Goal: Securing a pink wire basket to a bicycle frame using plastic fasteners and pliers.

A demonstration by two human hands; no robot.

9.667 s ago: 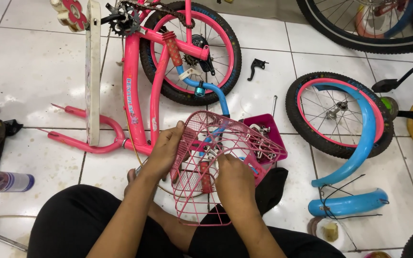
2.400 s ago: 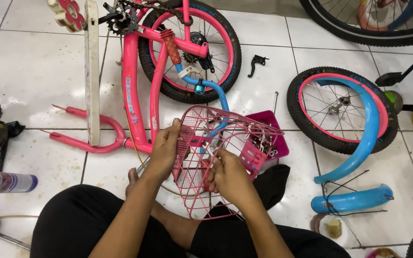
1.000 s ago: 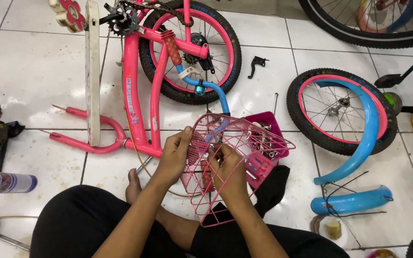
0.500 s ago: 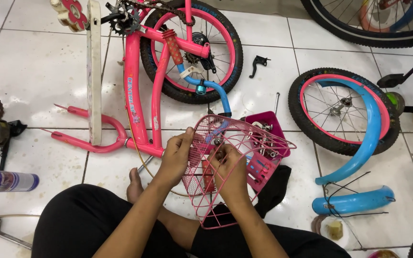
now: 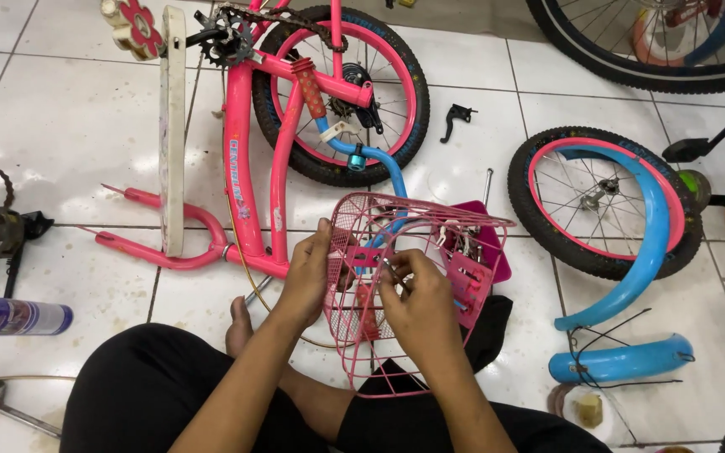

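Wire basket (image 5: 396,335), pink, lies tipped on its side over the person's lap near the middle of the tiled floor (image 5: 69,126), its open mouth turned up and to the right and its long axis running from the near knee toward the far right. Left hand (image 5: 312,273) grips the basket's left rim from outside, fingers curled over the wire, thumb on top. Right hand (image 5: 413,298) sits inside the basket's mouth, fingertips pressed together on a small metal piece (image 5: 388,267) too small to tell apart, just beside a pink bracket (image 5: 365,256) on the mesh. Both hands are near each other, the basket's wall between them. Beyond the basket lies a pink bicycle frame (image 5: 241,159) with its rear wheel (image 5: 341,92); toward the right edge of the floor rest a loose wheel (image 5: 606,201) and a blue mudguard (image 5: 623,365). Against the left edge lies a spray can (image 5: 10,315).
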